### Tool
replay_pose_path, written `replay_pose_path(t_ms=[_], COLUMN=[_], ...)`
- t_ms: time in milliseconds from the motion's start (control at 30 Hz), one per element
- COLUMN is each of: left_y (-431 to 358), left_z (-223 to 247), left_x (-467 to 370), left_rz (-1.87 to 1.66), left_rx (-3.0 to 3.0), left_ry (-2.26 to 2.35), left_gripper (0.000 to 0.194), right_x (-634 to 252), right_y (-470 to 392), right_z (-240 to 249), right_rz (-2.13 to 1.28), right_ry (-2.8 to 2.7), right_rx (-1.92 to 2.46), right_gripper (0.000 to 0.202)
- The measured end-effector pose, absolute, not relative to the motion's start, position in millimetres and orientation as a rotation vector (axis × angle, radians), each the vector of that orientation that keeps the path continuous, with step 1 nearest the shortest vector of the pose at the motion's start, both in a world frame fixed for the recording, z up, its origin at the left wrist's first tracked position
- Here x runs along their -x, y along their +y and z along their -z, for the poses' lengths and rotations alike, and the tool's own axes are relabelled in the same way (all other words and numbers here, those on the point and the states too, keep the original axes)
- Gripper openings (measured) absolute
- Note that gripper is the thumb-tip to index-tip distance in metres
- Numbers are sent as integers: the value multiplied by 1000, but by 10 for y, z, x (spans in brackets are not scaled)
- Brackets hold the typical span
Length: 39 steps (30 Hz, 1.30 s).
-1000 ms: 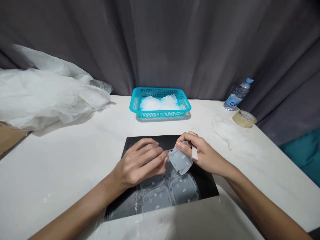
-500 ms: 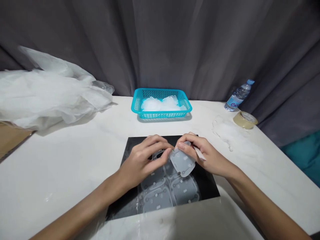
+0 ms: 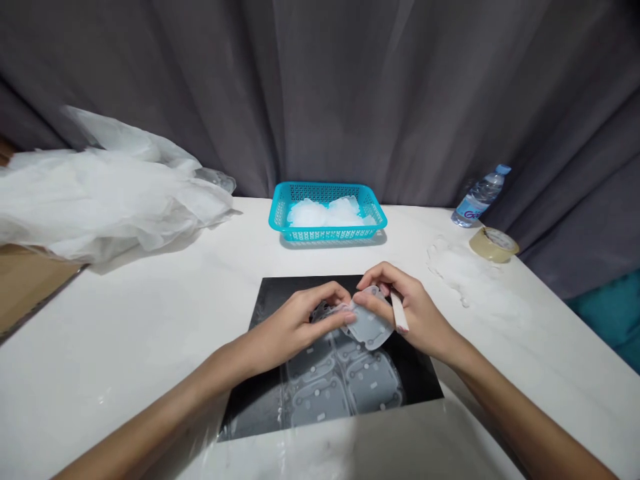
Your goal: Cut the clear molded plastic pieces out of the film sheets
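Both of my hands meet over a black mat (image 3: 417, 383). My right hand (image 3: 407, 303) is closed on a translucent, rounded-square plastic piece (image 3: 373, 327), thumb on its face. A narrow white stick-like item (image 3: 399, 312) is also tucked in that hand; its far end is hidden. My left hand (image 3: 310, 317) pinches at the piece's left edge, where some crinkled clear film (image 3: 325, 310) shows. Beneath lies a translucent plastic sheet (image 3: 325, 400) with several similar rounded-square shapes, marked with small dots and bars.
A turquoise basket (image 3: 327, 234) holding whitish translucent pieces stands at the back. White plastic wrapping (image 3: 110, 200) and cardboard (image 3: 35, 287) lie left. On the right are a water bottle (image 3: 480, 198), a tape roll (image 3: 494, 245) and clear scraps (image 3: 465, 273). A grey curtain (image 3: 340, 87) hangs behind.
My left thumb and fingers have moved right and now pinch the piece's left edge. The plastic piece has tilted slightly in my right hand. The whole view has shifted a little.
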<state>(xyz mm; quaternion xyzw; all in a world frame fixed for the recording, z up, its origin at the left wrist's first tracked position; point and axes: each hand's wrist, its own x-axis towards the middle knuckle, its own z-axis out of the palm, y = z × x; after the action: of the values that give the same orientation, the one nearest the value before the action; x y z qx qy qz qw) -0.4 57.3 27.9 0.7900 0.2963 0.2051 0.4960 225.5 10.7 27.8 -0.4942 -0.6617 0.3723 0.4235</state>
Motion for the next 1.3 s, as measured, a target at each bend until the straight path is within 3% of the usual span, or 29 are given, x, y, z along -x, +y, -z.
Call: replay_pose_path(t_ms=[200,333,800,1300], left_y=[635,652,707,656], left_z=[-196,-110,-175,-228], left_x=[-21,-27,55,9], left_rz=[-534,-633,-495,-423], left_rx=[-1733,-1619,-1827,-2053], left_ry=[719,702,678,722], left_gripper=[23,22,26,33], right_x=[-2321,-2363,-2402,-2337], right_y=[157,197,205,171], right_z=[-227,-196,-173,-272], right_rz=[-967,-1255,-1098,-1312], right_ry=[-1656,-1680,-1880,-1868], right_rx=[1269,1263,1227,1245], right_gripper=[29,45,38,43])
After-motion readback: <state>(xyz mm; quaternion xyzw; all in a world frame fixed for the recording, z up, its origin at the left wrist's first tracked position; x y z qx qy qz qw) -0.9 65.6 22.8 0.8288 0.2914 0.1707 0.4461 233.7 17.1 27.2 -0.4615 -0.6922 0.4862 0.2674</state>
